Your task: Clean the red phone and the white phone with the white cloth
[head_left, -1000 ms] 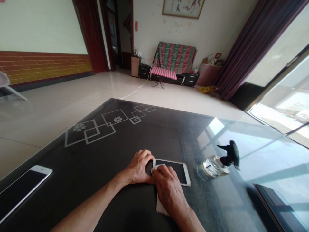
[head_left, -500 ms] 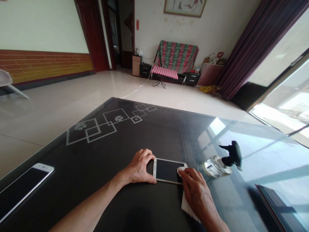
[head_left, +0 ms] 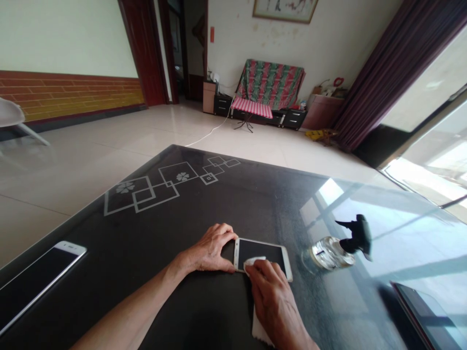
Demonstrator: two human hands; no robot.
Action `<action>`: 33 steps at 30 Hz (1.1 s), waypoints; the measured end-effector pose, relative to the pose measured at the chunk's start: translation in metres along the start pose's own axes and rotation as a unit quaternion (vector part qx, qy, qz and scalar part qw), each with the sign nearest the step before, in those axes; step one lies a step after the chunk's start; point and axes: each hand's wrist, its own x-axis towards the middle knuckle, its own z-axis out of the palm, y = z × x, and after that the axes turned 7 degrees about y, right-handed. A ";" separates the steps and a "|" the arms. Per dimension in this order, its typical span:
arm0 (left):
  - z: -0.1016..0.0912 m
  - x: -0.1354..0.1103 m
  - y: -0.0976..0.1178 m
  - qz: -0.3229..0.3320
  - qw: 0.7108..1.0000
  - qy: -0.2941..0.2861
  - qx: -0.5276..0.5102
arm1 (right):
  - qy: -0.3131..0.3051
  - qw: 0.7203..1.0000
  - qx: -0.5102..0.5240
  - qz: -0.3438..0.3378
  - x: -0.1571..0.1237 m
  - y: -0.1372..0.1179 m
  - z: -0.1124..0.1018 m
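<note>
A white-framed smartphone (head_left: 264,249) with a dark screen lies flat on the black tabletop. My left hand (head_left: 211,248) grips its left end, thumb at the near corner and fingers at the far corner. In my right hand (head_left: 272,296) is a white cloth (head_left: 254,261), bunched under the fingertips and pressed on the left half of the screen. The cloth's loose end hangs below the palm. Part of the phone's near edge is hidden by this hand. To the right stands a clear spray bottle (head_left: 330,253) with a black trigger head.
At the left of the table (head_left: 175,287) lies another white phone (head_left: 40,279). A dark device with a glossy screen (head_left: 426,311) rests near the right edge. Beyond the table are a striped folding table (head_left: 252,107) and a cloth-covered object (head_left: 270,82).
My right hand has slid the cloth leftward across the screen, from the phone's right end to its left half. My left hand keeps its grip. The view has shifted slightly.
</note>
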 end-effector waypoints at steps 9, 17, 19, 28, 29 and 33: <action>-0.002 0.000 0.004 0.012 1.000 -0.001 0.006 | -0.029 0.999 0.015 0.000 0.013 -0.020 0.007; -0.004 0.000 0.006 -0.002 1.000 -0.015 0.019 | 0.025 0.999 -0.023 0.029 -0.010 0.029 -0.019; -0.003 -0.001 0.009 -0.006 1.000 -0.008 0.023 | 0.039 0.998 -0.035 0.038 -0.013 0.041 -0.025; 0.017 0.001 0.012 -0.013 0.999 0.033 0.023 | 0.071 0.994 -0.056 0.060 -0.014 0.054 -0.028; 0.018 0.002 0.011 -0.016 0.999 0.034 0.020 | 0.074 0.994 -0.057 0.062 -0.012 0.056 -0.028; 0.016 0.005 0.011 -0.023 0.999 0.026 0.018 | 0.075 0.993 -0.060 0.071 0.000 0.068 -0.028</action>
